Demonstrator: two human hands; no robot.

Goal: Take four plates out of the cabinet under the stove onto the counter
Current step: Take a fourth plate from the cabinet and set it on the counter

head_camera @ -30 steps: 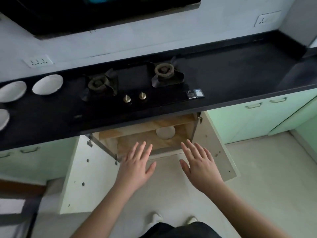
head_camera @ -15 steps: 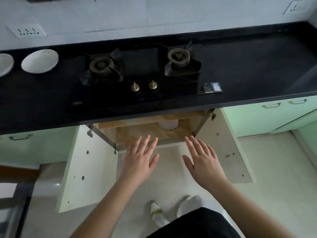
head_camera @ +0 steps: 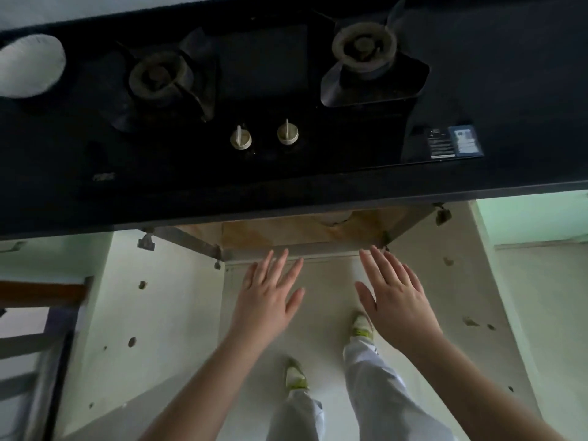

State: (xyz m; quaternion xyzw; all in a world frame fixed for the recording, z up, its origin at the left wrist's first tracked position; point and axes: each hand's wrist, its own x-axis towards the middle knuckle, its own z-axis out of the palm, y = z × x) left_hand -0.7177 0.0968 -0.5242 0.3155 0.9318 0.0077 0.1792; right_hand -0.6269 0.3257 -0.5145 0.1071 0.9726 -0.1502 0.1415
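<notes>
Head camera: the fingers (head_camera: 280,265) of the left hand (head_camera: 267,300) are straight and spread, holding nothing. The right hand (head_camera: 394,300) is flat and empty too. Both hover just in front of the open cabinet (head_camera: 305,230) under the stove (head_camera: 270,90). One plate (head_camera: 30,66) sits on the counter (head_camera: 509,74), far left. No plate shows inside; the counter edge hides that. I think bending low and using both hands works best. The sticker (head_camera: 455,143) is too small to read.

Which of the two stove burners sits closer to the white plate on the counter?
The left burner. It sits next to the plate at the counter's left end, while the right burner lies beyond the knobs, farther away.
</notes>
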